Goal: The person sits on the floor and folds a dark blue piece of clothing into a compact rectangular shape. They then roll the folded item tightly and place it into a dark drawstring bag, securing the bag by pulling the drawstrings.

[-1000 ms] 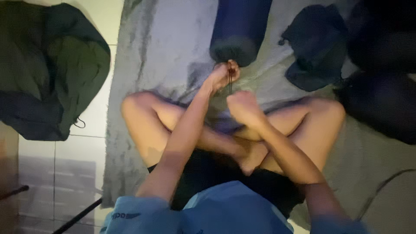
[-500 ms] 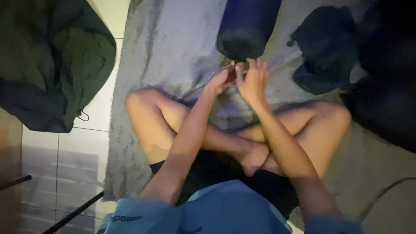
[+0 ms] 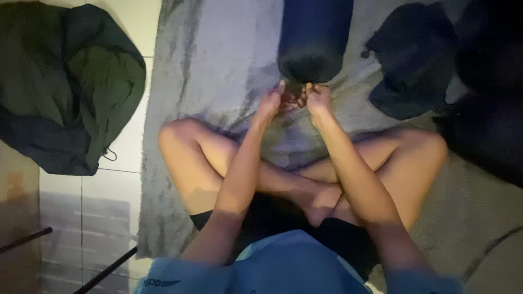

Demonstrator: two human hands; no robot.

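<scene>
I sit cross-legged on a grey shaggy rug [image 3: 218, 65]. A dark blue rolled cylinder bag [image 3: 315, 38] lies on the rug ahead of me, its round end toward me. My left hand [image 3: 271, 101] and my right hand [image 3: 317, 97] are side by side at that near end, fingers curled around something small and dark at its bottom edge. What they pinch is blurred; it may be a cord or strap of the bag.
A crumpled green and dark sleeping bag [image 3: 65, 87] lies on the white tiles at left. A dark fabric pouch [image 3: 411, 65] and a large black bag [image 3: 490, 92] lie at right. Thin dark poles [image 3: 103, 270] cross the floor at lower left.
My right hand has risen from above my legs to join the left hand at the near end of the rolled bag. Both hands now work together there.
</scene>
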